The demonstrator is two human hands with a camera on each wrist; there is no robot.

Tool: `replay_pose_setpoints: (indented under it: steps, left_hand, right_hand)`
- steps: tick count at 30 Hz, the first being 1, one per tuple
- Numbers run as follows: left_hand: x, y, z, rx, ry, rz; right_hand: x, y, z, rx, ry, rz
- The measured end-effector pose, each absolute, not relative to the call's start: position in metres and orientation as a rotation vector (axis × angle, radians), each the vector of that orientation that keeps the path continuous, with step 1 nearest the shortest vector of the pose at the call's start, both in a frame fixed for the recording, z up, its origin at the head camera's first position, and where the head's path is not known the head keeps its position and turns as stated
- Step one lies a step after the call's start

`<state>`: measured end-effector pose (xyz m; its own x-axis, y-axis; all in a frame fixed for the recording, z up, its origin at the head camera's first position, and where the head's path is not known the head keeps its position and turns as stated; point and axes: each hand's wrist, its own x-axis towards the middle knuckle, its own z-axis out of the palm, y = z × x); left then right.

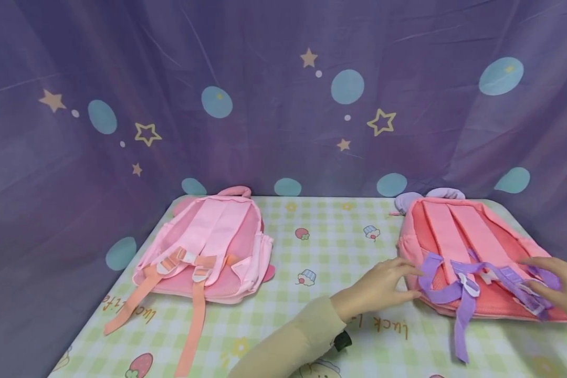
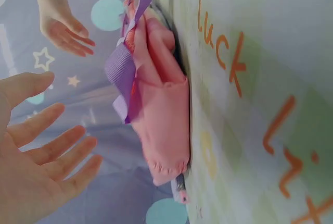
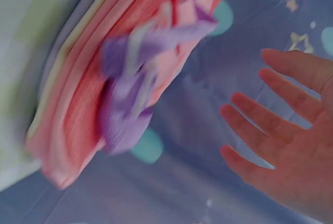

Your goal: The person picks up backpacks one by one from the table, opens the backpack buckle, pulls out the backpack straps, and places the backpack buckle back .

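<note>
A coral-pink backpack [image 1: 470,231] lies on the right of the table with its shoulder straps facing up. Purple webbing straps [image 1: 464,325] with white buckles lie across its lower part. My left hand [image 1: 382,286] is at the pack's left side, and the left wrist view shows its fingers spread and apart from the fabric. Over the pack's lower right hovers my right hand [image 1: 564,286]. In the right wrist view the fingers [image 3: 260,109] are spread with nothing between them, clear of the purple straps [image 3: 127,99].
On the left of the table lies a light-pink backpack [image 1: 208,226], straps up, its orange webbing [image 1: 197,325] trailing toward the near edge. A green checked cloth [image 1: 331,247] covers the table. A purple curtain [image 1: 274,63] hangs behind it.
</note>
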<state>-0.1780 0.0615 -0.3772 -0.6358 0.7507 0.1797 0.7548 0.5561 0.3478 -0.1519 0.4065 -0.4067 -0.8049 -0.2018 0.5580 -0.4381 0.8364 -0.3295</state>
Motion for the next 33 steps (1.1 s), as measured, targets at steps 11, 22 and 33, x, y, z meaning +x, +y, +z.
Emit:
replay_pose_setpoints:
  steps: [11,22,33]
  left_hand:
    - [-0.174,0.022,-0.374,-1.228,-2.712,-0.63]
    - [-0.173,-0.016,-0.37,-1.15,-2.695,-0.598]
    - [-0.177,-0.052,-0.367,-1.028,-2.707,-0.602]
  right_hand:
    - [-0.148,0.315,-0.372,0.673,-2.515,0.518]
    - [-0.158,0.266,-0.368,0.818,-2.51,0.57]
    - [-0.172,0.23,-0.374,0.949,-2.437,0.573]
